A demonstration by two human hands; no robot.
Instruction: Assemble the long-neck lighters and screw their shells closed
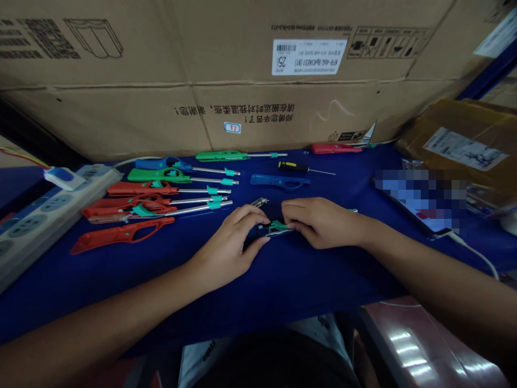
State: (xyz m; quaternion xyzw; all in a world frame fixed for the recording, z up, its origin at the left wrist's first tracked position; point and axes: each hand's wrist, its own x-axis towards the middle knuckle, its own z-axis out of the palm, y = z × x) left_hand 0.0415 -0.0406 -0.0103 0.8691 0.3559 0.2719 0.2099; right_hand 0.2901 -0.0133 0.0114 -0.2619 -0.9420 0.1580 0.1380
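Observation:
My left hand [228, 240] and my right hand [323, 222] meet over the middle of the blue table. Between them is a small lighter mechanism [277, 226] with a green piece and thin pale wires. My left thumb and fingers pinch its left end; my right fingertips close on its right end and hide part of it. A silvery metal piece [259, 202] shows just beyond my left fingers; whether it joins the mechanism I cannot tell. Behind the hands lie a translucent blue lighter casing [278, 182] and a black-and-yellow screwdriver [294, 166].
Several long-necked lighters, including a green one [161, 175], line the left, with a red casing [121, 236] nearer me. A power strip [52, 210] borders them. At right are a phone [420, 207] with its cable and a wrapped parcel [460, 151]. A cardboard box [141, 116] walls the back.

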